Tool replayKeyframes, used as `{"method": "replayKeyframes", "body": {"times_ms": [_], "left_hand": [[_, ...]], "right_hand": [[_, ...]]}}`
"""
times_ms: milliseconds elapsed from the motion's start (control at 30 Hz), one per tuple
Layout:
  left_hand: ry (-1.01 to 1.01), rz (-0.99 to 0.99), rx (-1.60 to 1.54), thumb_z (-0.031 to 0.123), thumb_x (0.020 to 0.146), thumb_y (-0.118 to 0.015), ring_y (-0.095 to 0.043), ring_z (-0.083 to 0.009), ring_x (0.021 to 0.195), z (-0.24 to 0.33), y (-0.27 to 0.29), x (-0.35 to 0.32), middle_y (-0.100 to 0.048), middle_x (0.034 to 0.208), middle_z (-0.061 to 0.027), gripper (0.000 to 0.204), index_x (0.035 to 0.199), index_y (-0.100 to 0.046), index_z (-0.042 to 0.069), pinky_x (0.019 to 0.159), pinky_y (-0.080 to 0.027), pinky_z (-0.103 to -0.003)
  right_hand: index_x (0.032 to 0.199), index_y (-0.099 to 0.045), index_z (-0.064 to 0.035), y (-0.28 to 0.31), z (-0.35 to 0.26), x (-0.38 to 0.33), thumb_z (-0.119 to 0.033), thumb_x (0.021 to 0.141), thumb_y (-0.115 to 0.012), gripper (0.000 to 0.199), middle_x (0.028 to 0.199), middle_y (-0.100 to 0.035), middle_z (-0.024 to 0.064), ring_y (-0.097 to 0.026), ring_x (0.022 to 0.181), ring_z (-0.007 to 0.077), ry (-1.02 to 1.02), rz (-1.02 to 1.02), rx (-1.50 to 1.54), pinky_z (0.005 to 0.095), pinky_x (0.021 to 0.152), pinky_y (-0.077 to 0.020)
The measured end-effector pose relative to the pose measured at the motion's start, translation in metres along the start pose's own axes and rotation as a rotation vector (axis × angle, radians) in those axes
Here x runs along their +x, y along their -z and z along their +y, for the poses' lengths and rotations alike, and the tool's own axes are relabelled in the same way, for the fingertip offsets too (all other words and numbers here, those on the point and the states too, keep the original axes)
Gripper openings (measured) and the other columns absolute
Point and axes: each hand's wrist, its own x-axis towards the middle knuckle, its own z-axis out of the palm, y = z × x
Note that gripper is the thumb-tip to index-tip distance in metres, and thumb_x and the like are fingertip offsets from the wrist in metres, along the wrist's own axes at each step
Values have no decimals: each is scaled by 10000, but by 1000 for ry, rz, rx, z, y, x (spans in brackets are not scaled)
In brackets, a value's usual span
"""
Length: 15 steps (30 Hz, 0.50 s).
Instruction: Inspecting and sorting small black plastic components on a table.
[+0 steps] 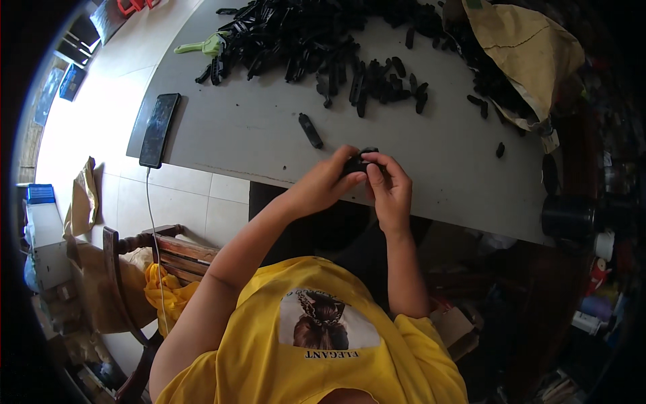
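Close to the near edge of the grey table (235, 131), my two hands meet around a small black plastic piece (354, 165). My left hand (326, 178) is closed on its left side, with thumb and fingers pinching it. From the right, my right hand (391, 192) grips the same piece between thumb and fingertips. The fingers cover much of it, so its exact kind is hidden. A single elongated black plastic piece (310, 130) lies on the table just beyond my left hand.
Along the far side spreads a heap of black plastic pieces (289, 40), with a light green handled object (202, 46) at its left. An open brown paper bag (531, 50) holds more pieces at far right. A corded phone (160, 130) rests at the left edge, above a wooden chair (182, 256).
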Motion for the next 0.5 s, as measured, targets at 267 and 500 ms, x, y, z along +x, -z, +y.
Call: {"method": "replayKeyframes", "body": {"times_ms": [267,500], "left_hand": [[-105,-47,-17,173,916,-514,-574,-416,837,13,-2,-12,-589,863,-241,310,1134,-415,-23,693,-452,-396],[-52,-156,-48,139,910,-495,-582,-360,804,17,-3,-21,-585,882,-209,281,1147,-459,-8,702,-447,-368]], "right_hand": [[1078,-588,9,2,-14,-11,-142,869,-636,262,832,-538,-17,-433,629,16,153,-78,-189,159,519,-334],[939,-551,-45,13,-12,-16,-146,798,-720,242,783,-525,-31,-457,649,16,-162,-88,310,152,549,-343]]}}
